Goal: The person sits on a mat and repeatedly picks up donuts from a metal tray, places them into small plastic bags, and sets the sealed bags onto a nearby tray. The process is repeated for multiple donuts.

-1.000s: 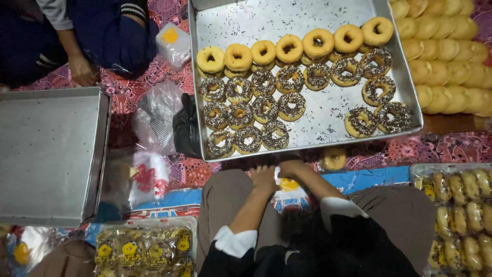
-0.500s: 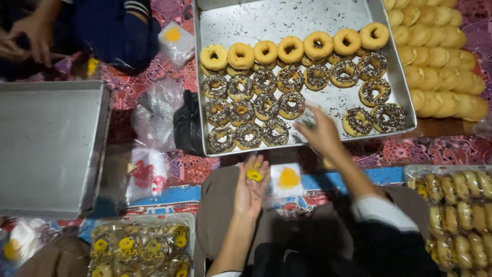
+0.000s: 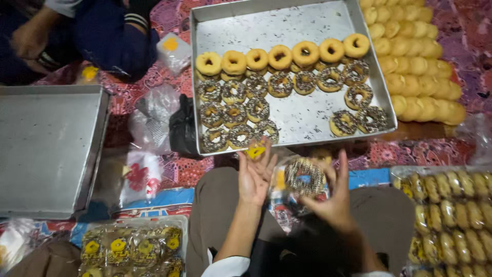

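My right hand [image 3: 333, 200] holds a chocolate doughnut with sprinkles [image 3: 304, 177] just below the near edge of a big metal tray [image 3: 307, 120]. The tray carries a back row of yellow glazed doughnuts [image 3: 279, 55] and several sprinkled chocolate ones [image 3: 236, 110]. My left hand [image 3: 254, 177] is palm up beside the right, a small yellow label [image 3: 255, 151] on its fingertips. It may be on a clear wrapper, but I cannot tell. A stack of similar wrappers [image 3: 279, 180] lies on my lap between the hands.
An empty metal tray [image 3: 46, 149] lies at left. Packed doughnuts sit at bottom left [image 3: 128, 249] and at right [image 3: 451, 215]. Plain pale doughnuts [image 3: 420, 66] are heaped right of the tray. A black bag [image 3: 182, 128] and clear bags [image 3: 154, 113] lie between trays. Another person [image 3: 77, 31] sits top left.
My right hand reached to the tray, took a sprinkled doughnut from its near row and brought it back to my lap. My left hand lifted with the yellow label.
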